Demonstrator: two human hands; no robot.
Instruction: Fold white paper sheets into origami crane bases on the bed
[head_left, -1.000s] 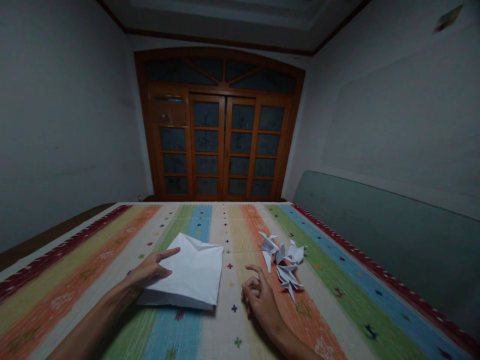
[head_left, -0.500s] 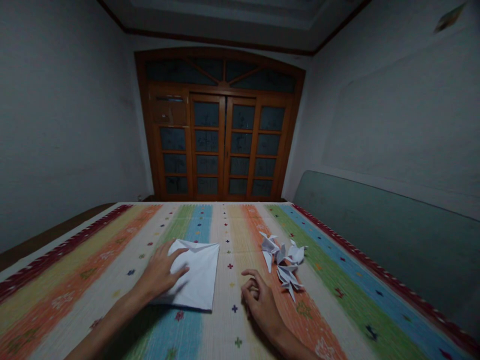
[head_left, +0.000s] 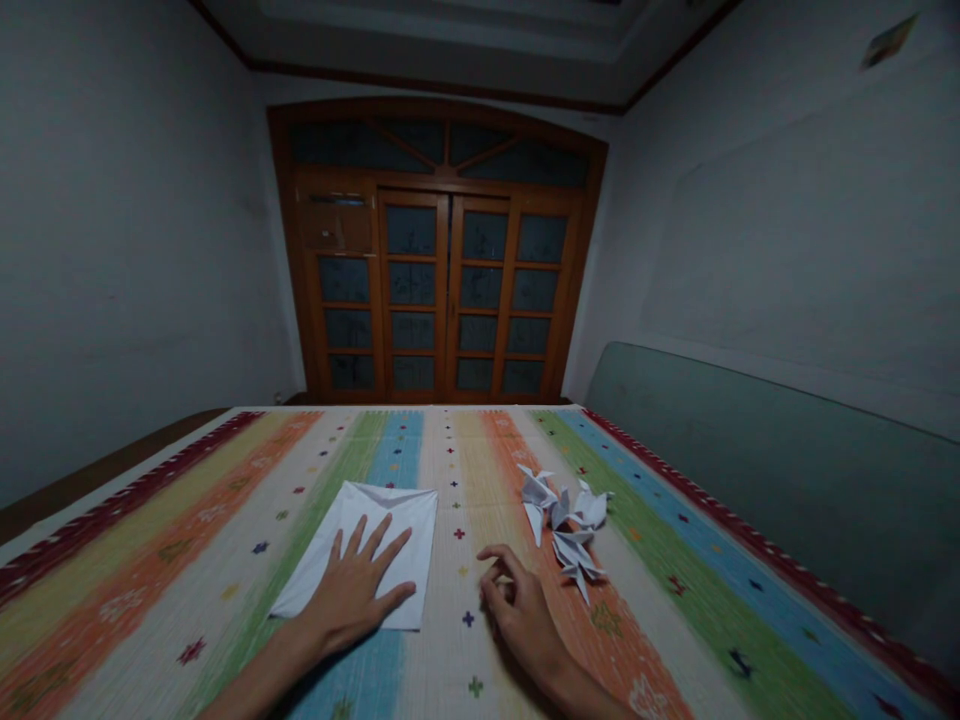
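While the left hand [head_left: 352, 585] presses flat on a folded white paper [head_left: 416, 530], its long diagonal pointing lower left on the striped cloth [head_left: 225, 560], the curled, empty right hand [head_left: 521, 615] rests beside white origami cranes [head_left: 559, 510].

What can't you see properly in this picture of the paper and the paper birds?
Head view:
- Middle of the white paper: hidden under the left hand.
- Folds of the origami cranes: too small and dim, and overlapping.
- Both arms: cut off by the bottom edge.
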